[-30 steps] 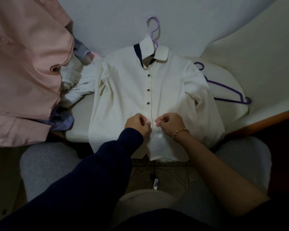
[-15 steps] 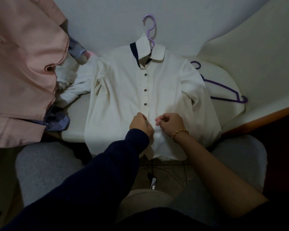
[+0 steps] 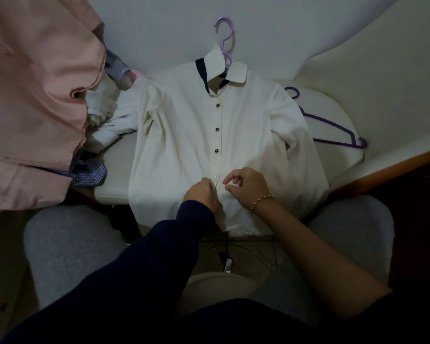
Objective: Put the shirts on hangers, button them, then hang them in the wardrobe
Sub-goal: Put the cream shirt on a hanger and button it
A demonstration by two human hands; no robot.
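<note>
Two hands are bunched up at the bottom of the white shirt (image 3: pixel 184 135), which is lying flat, front up, on a pale table (image 3: pixel 114 180). Its collar is round a lilac hanger (image 3: pixel 225 33), but only the hook sticks out and the rest is buried inside the shirt.

The left hand (image 3: pixel 201 193), coming out of a navy sleeve (image 3: pixel 159 244), is curled onto the front edge of the shirt. Its fingertips are tucked under, so you only see knuckles, but it looks like a pinch on the cloth. The right hand (image 3: pixel 248 184), with a bead bracelet (image 3: pixel 261 201) on the wrist, has thumb and fingers curled in with a bit of white fabric caught between them. A pale button (image 3: pixel 215 176) sits right between the two hands, and honestly I can't tell if it's through its hole. Three dark buttons (image 3: pixel 217 129) higher up look done. The shirt hem hangs off the table edge and is partly covered by the arms.

Off to the right a purple hanger (image 3: pixel 333 131) lies on the table, half hidden by the shirt's sleeve. On the left a big pink shirt (image 3: pixel 35 95) is cut off by the frame, with some checked cloth (image 3: pixel 90 171) poking out underneath and a crumpled white garment (image 3: pixel 104 120) beside it. Everything below the table is too dark to make out.
</note>
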